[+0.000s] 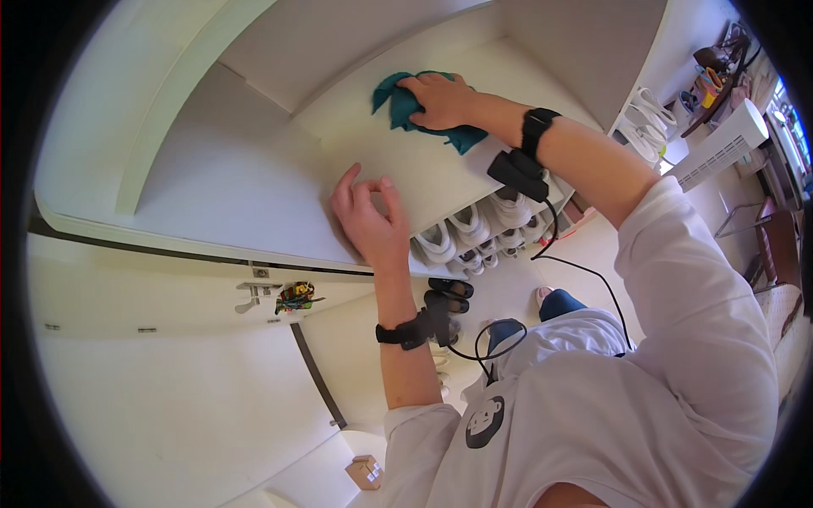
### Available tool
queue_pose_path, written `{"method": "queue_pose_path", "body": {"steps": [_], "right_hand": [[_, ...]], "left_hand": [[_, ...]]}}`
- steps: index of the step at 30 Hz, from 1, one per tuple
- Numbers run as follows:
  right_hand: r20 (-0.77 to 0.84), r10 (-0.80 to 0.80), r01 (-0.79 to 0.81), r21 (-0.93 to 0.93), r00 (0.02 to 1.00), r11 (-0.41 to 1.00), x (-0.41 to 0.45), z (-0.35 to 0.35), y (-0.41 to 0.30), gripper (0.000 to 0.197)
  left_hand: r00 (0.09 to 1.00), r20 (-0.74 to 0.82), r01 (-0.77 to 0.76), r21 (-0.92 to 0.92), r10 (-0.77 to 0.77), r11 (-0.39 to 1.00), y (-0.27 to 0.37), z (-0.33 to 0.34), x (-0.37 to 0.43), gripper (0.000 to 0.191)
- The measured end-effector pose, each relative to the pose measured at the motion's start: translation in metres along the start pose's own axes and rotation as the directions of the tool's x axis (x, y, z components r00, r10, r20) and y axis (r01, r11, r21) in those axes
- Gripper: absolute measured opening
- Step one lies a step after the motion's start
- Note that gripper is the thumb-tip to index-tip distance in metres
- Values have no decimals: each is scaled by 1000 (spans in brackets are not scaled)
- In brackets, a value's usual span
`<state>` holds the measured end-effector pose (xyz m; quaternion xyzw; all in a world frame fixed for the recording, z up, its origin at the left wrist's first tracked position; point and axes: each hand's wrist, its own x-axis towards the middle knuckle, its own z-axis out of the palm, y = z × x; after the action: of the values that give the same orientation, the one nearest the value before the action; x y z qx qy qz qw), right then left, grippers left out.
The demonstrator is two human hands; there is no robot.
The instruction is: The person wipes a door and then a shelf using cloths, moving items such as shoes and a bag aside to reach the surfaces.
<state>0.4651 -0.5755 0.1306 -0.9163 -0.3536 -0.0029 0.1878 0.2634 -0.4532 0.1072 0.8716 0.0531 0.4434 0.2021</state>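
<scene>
My right hand [443,101] presses a crumpled teal cloth [406,108] flat against a white cabinet shelf [381,149]. The cloth spreads out on both sides of the fingers, and its far edge lies under the palm. Lower and to the left, my left hand [371,219] is held by the cabinet's side panel [254,171], fingers curled apart, with nothing in it. Each forearm wears a black strap with a small dark device and a cable.
Several white shoes [470,225] stand on racks below the shelf. Black shoes [450,295] lie on the floor. A white door [190,381] with a metal handle [251,298] is at the left. A white tower-shaped appliance [721,146] and more white shoes [648,124] are at the right.
</scene>
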Motion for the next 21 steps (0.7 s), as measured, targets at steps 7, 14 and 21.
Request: {"method": "queue_pose_path", "body": {"steps": [7,14,21], "right_hand": [[162,-186,194,-29,969,981,29,16,-49,59],[151,-508,502,79,848,861,-14,28,-66,48],[138,-329,304,174,934,937,-12,16,-64,80]], "left_hand": [[999,-34,-30,-29,29,999,-4,2,-3,28],[990,-130,-58,-87,46,995,-1,0,0,27],[990,-131,-73,-115,57,991,0,0,-2,27]]}}
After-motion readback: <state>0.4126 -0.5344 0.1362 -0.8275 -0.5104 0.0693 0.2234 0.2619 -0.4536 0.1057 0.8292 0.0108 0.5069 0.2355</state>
